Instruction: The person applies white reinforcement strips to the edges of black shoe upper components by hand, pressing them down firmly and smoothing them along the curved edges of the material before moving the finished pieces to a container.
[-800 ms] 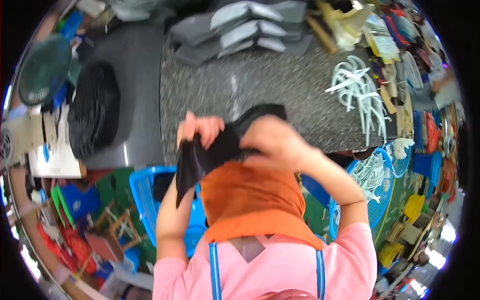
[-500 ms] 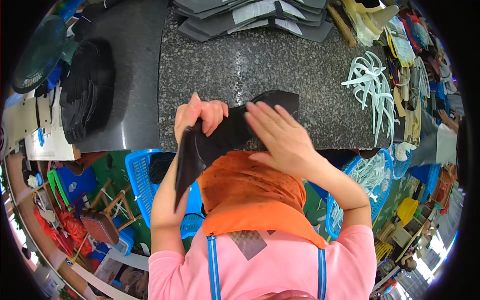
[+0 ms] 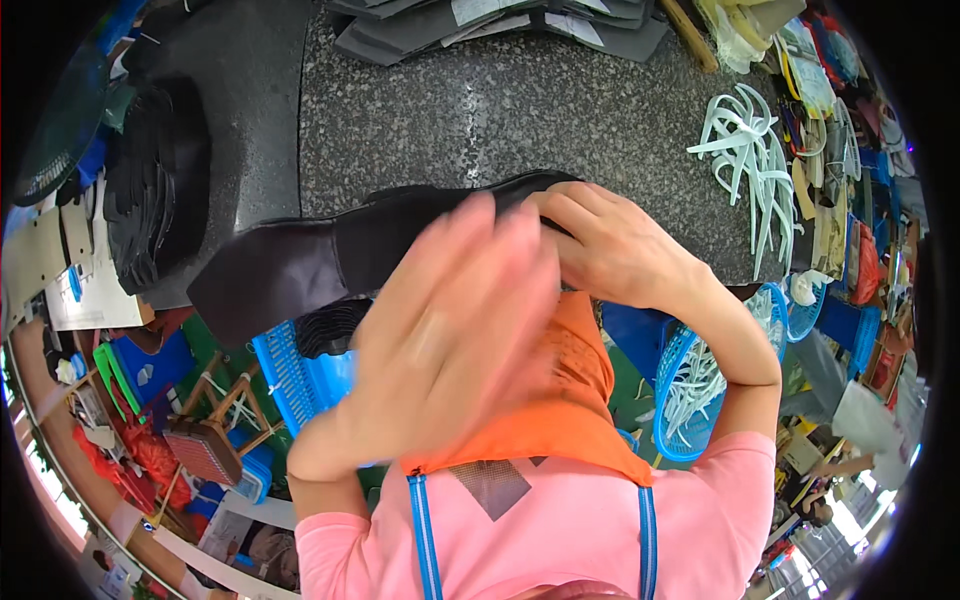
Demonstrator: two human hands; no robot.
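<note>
A long black leather-like piece [image 3: 385, 235] lies along the front edge of the stone-topped table, its wide left end [image 3: 268, 275] hanging over that edge. My right hand [image 3: 620, 240] grips the piece near its right end, fingers bent over it and partly hidden. My left hand [image 3: 455, 330] is raised in front of the piece and smeared by motion. Its fingers look stretched out towards the piece with nothing in them, and it hides the lower middle of the piece.
Grey cut sheets [image 3: 410, 35] are stacked at the far edge. Pale strips [image 3: 750, 150] lie in a tangle on the right; more fill a blue basket [image 3: 668, 400] below. Black pieces [image 3: 150, 190] are piled at left. Another blue basket [image 3: 285, 365] stands under the table's left front.
My left hand has let go of the black piece and risen towards me, to the right. The piece has unfolded leftwards along the edge. My right hand, flat before, now grips its right end.
</note>
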